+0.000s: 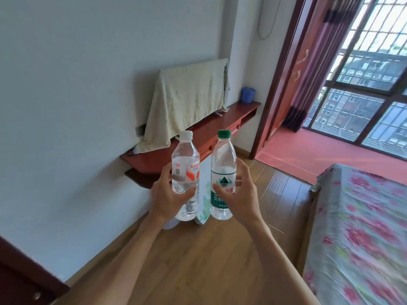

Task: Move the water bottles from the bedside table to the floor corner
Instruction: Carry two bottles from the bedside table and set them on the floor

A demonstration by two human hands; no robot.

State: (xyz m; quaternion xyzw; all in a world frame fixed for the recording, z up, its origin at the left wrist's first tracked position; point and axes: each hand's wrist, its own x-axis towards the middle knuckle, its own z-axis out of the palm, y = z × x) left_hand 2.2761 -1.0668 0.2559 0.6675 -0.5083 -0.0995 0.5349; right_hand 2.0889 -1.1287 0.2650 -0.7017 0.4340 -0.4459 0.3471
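Nearest the camera, two bare forearms reach forward over the wooden floor (198, 260). At the near left edge a dark red-brown piece of furniture (24, 280) shows only a corner. Along the right side lies a bed (361, 234) under a floral cover in pink and pale blue.

The left hand (167, 194) has its grip closed around the white-capped bottle (186, 170), fingers wrapped across the red-and-white label, thumb on the near side. The bottle is clear, upright with a slight lean, and held in the air. The right hand (240, 194) has its grip closed around the green-capped bottle (223, 172), thumb across the green label and fingers round the right side. This bottle is also upright and off the floor. The two bottles are side by side, close but apart, with the green-capped one to the right.

Just behind and between the bottles, a pale object with a green leaf pattern (203, 203) stands on the floor against the wall; what it is cannot be told. A rounded white object sits beside it at floor level, mostly hidden by the left hand.

Further off, a red-brown wall shelf (220, 126) is fixed to the white wall (77, 84) on the left. A cream cloth (185, 104) is draped over a large flat item standing on it. A blue object (247, 95) sits at the shelf's far end.

Farthest right, a dark-framed doorway opens to a red-floored area with a purple curtain (308, 80) and a barred window (370, 84).
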